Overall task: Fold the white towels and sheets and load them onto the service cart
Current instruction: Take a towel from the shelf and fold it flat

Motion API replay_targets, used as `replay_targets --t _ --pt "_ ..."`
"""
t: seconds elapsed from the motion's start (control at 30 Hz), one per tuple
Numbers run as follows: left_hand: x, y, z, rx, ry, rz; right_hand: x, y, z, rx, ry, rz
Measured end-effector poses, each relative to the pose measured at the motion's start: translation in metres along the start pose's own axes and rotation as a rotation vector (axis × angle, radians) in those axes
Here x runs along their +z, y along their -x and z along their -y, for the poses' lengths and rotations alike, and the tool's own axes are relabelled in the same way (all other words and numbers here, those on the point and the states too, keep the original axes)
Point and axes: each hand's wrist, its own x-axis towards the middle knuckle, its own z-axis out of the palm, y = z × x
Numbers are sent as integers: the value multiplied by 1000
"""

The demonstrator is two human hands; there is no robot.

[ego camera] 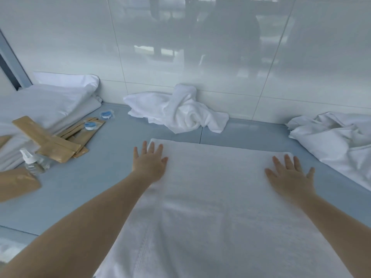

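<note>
Now both flat hands, left hand (149, 164) and right hand (290, 175), press the nubby rectangular towel (210, 207).

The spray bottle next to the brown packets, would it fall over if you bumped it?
Probably, yes. The spray bottle is small, clear and looks nearly empty, so it is likely light. It stands upright with its white pump on top, so a knock could tip it. Being round, it might then roll toward the brown packets.

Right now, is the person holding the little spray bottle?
No, the spray bottle stands untouched at the left, while the left hand and right hand press flat on the spread white towel.
</note>
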Motion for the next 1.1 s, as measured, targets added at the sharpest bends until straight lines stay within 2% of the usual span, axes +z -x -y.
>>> replay_targets --t 0.1,0.2,0.27,0.5,0.67,0.77,0.87,0.97,1.1 --pt "6 50 -27 133 117 -13 10 52 21 -131 -14 1" --pt "17 93 -31 118 79 92 23 96 25 -130 -9 94" --pt "21 103 -23 112 48 101 26 106 20 -104 -14 129" --pt "27 70 -19 158 52 28 21 80 25 -103 -56 91" --pt "20 35 -21 184 55 45 13 47 34 -89 -37 104" --pt "14 39 -23 165 77 22 9 52 43 -60 -31 106" --pt "17 66 -24 217 68 16 14 83 68 -150 -70 45" --pt "26 100 -4 277 44 44 25 116 89 -253 -66 79" --pt "25 133 51 219 70 31 24 131 85 -204 -9 64"
